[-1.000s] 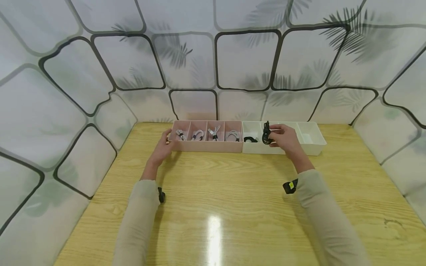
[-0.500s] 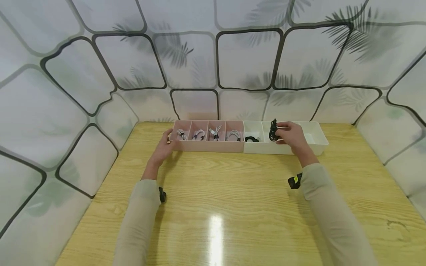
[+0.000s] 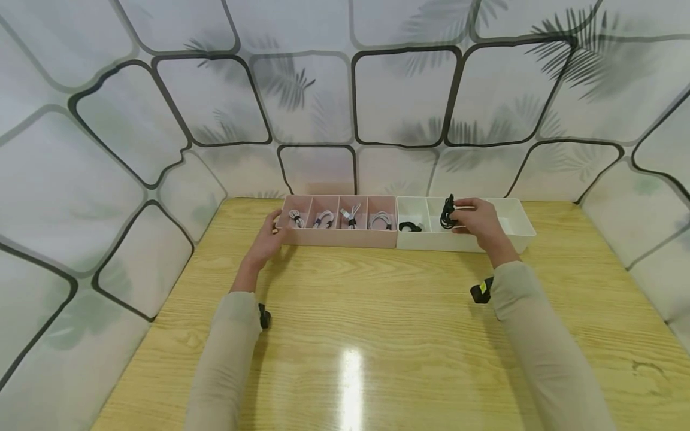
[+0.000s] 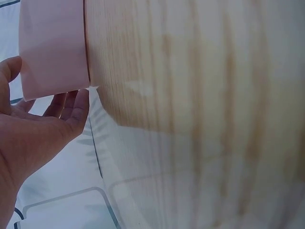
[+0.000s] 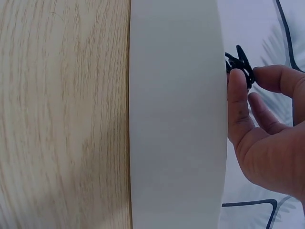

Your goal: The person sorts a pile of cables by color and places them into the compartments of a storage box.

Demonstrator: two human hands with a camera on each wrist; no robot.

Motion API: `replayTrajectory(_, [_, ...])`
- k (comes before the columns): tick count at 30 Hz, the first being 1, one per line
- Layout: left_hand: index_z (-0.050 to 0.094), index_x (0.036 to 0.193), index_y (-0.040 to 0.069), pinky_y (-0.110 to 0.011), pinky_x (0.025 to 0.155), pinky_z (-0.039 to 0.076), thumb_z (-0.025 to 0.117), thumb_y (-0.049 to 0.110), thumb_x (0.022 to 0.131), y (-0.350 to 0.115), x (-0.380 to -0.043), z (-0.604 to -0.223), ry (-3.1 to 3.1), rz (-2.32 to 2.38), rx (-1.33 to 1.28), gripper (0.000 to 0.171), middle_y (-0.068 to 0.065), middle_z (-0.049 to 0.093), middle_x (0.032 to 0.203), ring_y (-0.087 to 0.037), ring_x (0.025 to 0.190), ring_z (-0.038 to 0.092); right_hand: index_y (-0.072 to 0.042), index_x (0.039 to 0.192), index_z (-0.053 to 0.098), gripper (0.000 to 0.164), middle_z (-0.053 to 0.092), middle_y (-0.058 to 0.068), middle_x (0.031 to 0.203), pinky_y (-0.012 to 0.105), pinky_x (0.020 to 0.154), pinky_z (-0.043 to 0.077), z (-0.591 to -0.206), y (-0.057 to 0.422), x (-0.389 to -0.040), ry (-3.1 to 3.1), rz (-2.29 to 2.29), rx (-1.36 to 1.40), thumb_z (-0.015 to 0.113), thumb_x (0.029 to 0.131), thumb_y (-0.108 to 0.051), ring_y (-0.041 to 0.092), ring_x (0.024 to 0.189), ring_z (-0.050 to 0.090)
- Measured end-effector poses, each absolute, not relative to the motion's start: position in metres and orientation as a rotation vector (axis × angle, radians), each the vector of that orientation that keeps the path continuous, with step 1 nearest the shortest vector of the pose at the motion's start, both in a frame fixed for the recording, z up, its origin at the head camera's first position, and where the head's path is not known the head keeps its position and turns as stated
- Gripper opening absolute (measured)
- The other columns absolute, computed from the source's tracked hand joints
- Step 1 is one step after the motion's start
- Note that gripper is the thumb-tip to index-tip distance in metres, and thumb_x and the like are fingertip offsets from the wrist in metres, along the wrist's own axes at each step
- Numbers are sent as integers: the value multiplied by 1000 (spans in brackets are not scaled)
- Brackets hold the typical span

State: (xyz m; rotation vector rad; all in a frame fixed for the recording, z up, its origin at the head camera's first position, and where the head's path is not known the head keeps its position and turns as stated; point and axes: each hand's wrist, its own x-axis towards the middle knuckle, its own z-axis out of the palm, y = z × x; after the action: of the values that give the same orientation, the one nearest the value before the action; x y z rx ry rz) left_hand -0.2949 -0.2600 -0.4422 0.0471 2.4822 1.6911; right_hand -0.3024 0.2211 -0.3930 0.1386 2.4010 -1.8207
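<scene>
My right hand [image 3: 478, 220] pinches a bundled black cable [image 3: 447, 213] over the second compartment from the left of the white divided box [image 3: 431, 241]. In the right wrist view, the cable [image 5: 244, 64] shows between thumb and fingertips, its lower part hidden behind the box's front wall. My left hand [image 3: 266, 238] holds the left end of the pink divided box [image 3: 339, 237]. The left wrist view has the fingers along that end and the thumb at the rim. Pale bundled cables, one of them [image 3: 380, 220] coiled in a ring, lie in the pink compartments.
Another black cable [image 3: 409, 227] lies in the white box's leftmost compartment. Both boxes stand end to end along the back of the wooden table [image 3: 345, 311]. A patterned fabric wall [image 3: 323, 108] rises directly behind them, and others flank the table.
My right hand has carried the black cable rightward, from near the first divider of the white box to over its second compartment. The left hand stays on the pink box.
</scene>
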Motion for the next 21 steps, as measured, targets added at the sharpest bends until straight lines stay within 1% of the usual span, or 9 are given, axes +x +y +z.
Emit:
replayTrajectory(3, [7,161,11,-57,110,28,45,26,106,-260,-296,-443,2480,1697,48,68,-27,19,158,-42,143,25,5,149,37,57,54,21,126,24,74,57,-394,224,-302,2399,-1825,124,57,98,-12,4,79,66])
replayTrajectory(7, [8,161,12,-55,109,31,45,30,106,-260,-296,-443,2510,1669,38,68,-26,23,157,-39,141,28,6,149,35,58,55,18,121,25,76,57,-395,226,-301,2392,-1833,98,56,99,-14,3,80,67])
replayTrajectory(11, [8,161,13,-54,107,32,46,34,106,-259,-294,-444,2534,1655,44,70,-25,24,156,-39,139,31,6,150,33,59,54,22,126,23,75,56,-396,225,-301,2382,-1846,101,56,100,-15,0,77,66])
replayTrajectory(16, [7,161,12,-55,107,32,45,34,106,-259,-293,-443,2534,1658,67,70,-27,25,155,-41,139,30,5,151,33,58,48,29,136,21,73,56,-396,225,-300,2375,-1873,122,54,101,-16,-2,76,64])
replayTrajectory(21, [7,161,13,-56,110,30,46,35,106,-259,-294,-443,2535,1646,46,71,-26,21,158,-40,142,28,4,151,33,59,47,29,137,21,73,56,-397,225,-300,2354,-1906,132,56,101,-17,-2,76,65])
